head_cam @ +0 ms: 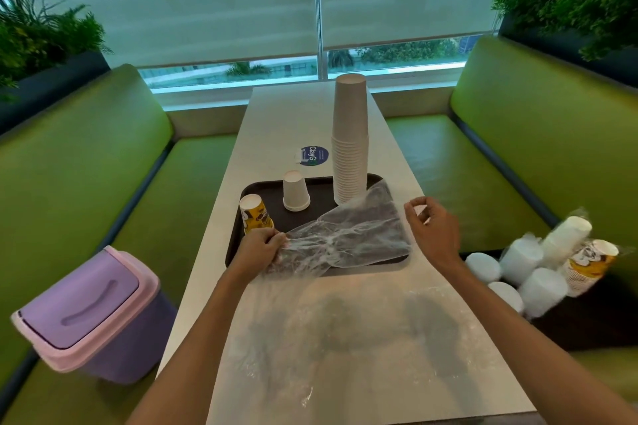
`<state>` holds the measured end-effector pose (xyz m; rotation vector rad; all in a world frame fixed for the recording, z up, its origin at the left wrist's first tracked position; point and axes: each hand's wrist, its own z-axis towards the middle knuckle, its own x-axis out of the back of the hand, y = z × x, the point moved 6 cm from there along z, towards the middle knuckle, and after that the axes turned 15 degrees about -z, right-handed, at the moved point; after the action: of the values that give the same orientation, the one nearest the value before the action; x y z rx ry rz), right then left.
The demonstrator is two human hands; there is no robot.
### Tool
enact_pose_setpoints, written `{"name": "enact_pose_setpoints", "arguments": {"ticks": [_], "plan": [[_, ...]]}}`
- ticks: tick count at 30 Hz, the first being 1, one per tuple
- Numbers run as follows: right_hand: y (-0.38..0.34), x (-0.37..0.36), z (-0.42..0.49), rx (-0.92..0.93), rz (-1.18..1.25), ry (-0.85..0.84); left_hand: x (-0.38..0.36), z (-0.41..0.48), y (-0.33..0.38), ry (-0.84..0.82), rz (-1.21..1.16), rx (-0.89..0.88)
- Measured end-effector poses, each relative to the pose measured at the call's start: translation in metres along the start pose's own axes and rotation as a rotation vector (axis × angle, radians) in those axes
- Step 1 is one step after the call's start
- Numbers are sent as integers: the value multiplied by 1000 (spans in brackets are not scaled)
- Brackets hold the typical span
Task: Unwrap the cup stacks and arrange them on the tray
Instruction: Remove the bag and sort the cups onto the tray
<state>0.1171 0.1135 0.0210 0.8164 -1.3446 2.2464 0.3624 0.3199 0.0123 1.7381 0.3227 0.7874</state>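
Wrapper gripped by left hand, across tray

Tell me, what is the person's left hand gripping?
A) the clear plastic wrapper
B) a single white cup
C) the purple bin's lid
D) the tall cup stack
A: the left hand bunches one end of the clear plastic wrapper lying across the tray.

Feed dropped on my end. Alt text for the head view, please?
The left hand grips a clear plastic wrapper lying across a dark tray that holds a tall white cup stack, a small white cup and a yellow printed cup, all upside down. The right hand hovers beside the tray; wrapped cup stacks lie on the right seat.
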Motion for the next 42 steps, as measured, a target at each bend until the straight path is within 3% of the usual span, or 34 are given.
{"name": "enact_pose_setpoints", "arguments": {"ticks": [2, 4, 6, 8, 11, 13, 17, 20, 26, 31, 35, 38, 42], "plan": [[-5, -1, -2, 58, -113, 5, -8, -2, 7, -36, 16, -46], [-35, -6, -8, 284, -157, -53, -16, -4, 16, -86, 37, -81], [-69, -20, -15, 490, -224, -199, -23, -5, 25, -125, 62, -124], [-93, -38, -22, 566, -300, -413, -28, -7, 35, -150, 71, -169], [-107, -57, -28, 560, -261, -722, -31, -13, 50, -181, -29, -199], [-109, -59, -29, 561, -171, -792, -29, -17, 56, -206, -90, -191], [-94, -47, -8, 402, 15, -806, -6, -22, 35, -344, -18, -12], [-83, -35, 9, 324, 46, -810, 13, -25, 3, -346, 78, 68], [-63, -32, 24, 218, -10, -896, 30, -28, 1, -204, -201, 9], [-100, -46, 9, 295, -95, -930, 15, -22, 30, -266, -211, -70], [-128, -65, -13, 379, -105, -1061, 9, -18, 46, -299, -280, -111], [-135, -72, -18, 414, 37, -1013, 19, -15, 45, -132, -309, -144], [-130, -70, -9, 383, 151, -827, 62, -30, 39, 440, -293, -258]]}}
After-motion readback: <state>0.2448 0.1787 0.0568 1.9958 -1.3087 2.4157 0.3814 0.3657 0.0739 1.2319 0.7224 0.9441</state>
